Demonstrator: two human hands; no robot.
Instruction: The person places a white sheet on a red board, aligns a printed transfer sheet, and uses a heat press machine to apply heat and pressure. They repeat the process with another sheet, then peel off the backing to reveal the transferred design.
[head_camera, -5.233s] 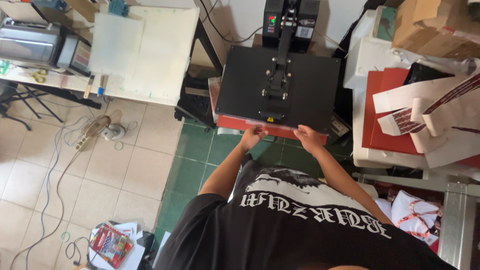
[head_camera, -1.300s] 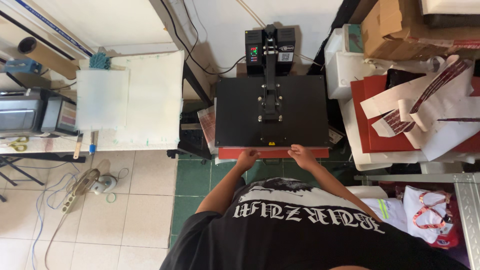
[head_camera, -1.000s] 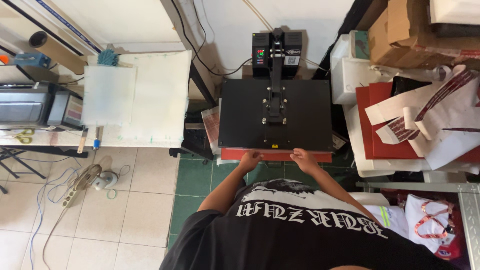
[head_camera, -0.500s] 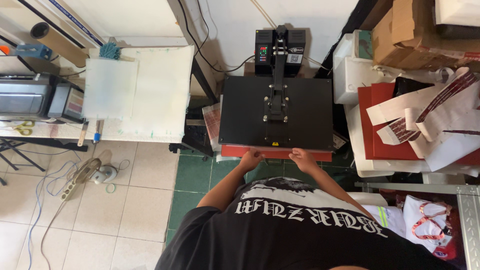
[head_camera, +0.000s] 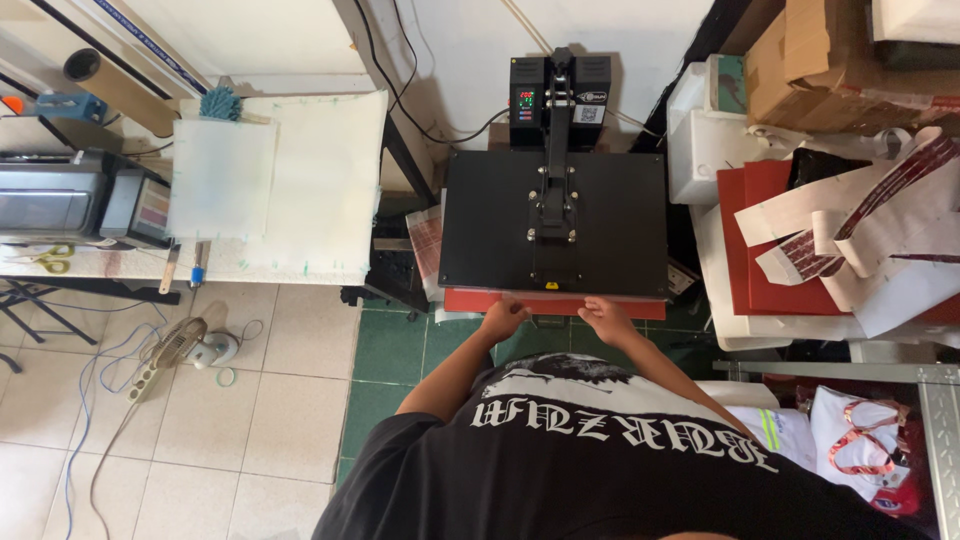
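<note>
A black heat press (head_camera: 555, 220) stands in front of me with its upper plate down over a red lower plate (head_camera: 470, 300). My left hand (head_camera: 503, 318) rests on the red plate's front edge, left of centre, with its fingers curled over it. My right hand (head_camera: 605, 318) holds the same edge a little to the right. Between them sits the press's front handle area. My black printed shirt (head_camera: 600, 450) fills the bottom of the view.
A white padded table (head_camera: 300, 180) stands to the left with a grey machine (head_camera: 70, 200) and scissors (head_camera: 45, 258). Red sheets and printed paper strips (head_camera: 850, 230) lie on the right, with cardboard boxes (head_camera: 820, 50) behind. Cables and a power strip (head_camera: 140, 380) lie on the tiled floor.
Both hands have stayed on the red plate's front edge. Only the view has shifted slightly; the press remains down.
</note>
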